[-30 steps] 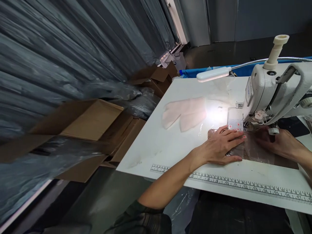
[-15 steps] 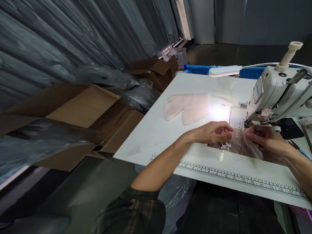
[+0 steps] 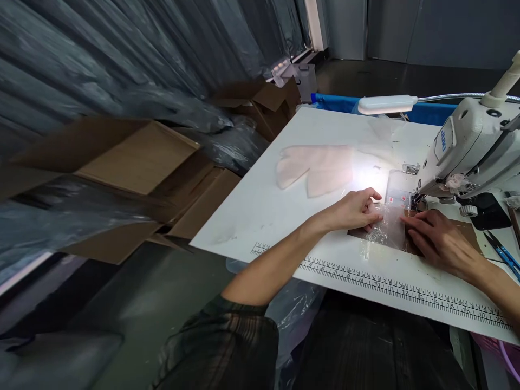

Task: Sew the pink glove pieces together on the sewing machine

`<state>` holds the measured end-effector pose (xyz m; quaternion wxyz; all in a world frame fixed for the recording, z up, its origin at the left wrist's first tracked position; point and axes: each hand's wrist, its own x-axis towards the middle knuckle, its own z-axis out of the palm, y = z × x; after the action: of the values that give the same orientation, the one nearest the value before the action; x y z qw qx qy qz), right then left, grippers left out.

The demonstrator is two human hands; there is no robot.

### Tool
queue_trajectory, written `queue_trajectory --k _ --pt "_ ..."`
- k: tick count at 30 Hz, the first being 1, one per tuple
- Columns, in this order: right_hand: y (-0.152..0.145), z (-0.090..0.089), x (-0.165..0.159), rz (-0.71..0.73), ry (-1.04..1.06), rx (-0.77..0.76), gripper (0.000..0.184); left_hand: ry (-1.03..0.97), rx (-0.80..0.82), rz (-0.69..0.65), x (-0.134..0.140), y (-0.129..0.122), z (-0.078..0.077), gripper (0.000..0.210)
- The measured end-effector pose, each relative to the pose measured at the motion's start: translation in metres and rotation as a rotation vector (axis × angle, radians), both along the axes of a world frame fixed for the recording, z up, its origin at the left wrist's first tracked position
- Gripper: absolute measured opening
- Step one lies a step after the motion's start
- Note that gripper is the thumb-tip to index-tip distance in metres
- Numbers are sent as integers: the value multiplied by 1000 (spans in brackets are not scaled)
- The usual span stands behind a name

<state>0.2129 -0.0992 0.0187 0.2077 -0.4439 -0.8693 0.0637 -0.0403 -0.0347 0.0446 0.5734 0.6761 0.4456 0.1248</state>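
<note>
Your left hand [image 3: 363, 210] curls half-open at the sheer, glinting piece [image 3: 393, 227], grip unclear; your right hand [image 3: 436, 233] lies loosely spread over the flat brown sheet [image 3: 467, 232], gripping nothing.

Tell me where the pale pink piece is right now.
In the head view, the pale pink piece lies on the white table, left of the sewing machine and just beyond the left hand.

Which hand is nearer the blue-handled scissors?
The right hand: it lies between the scissors and the left hand, which is farther off, toward the pale pink fabric.
</note>
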Motion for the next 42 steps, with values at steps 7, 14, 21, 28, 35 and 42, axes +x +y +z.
queue_trajectory --k 7,14,21,28,35,42 --pt "15 -18 15 -69 -246 101 48 -24 87 130 24 -11 -10 41" --pt "8 -17 20 -133 42 29 42 -59 92 156 23 -9 -14 43" --pt "1 -20 17 -6 70 66 35 9 126 112 18 -6 -9 42" --pt "2 -23 16 -17 -2 102 36 -8 142 102 19 -5 -18 44" --pt "0 -27 15 -47 10 83 36 20 200 96 20 -6 -20 44" --pt "-4 -12 18 -51 137 -25 37 30 223 89 19 -5 -21 44"
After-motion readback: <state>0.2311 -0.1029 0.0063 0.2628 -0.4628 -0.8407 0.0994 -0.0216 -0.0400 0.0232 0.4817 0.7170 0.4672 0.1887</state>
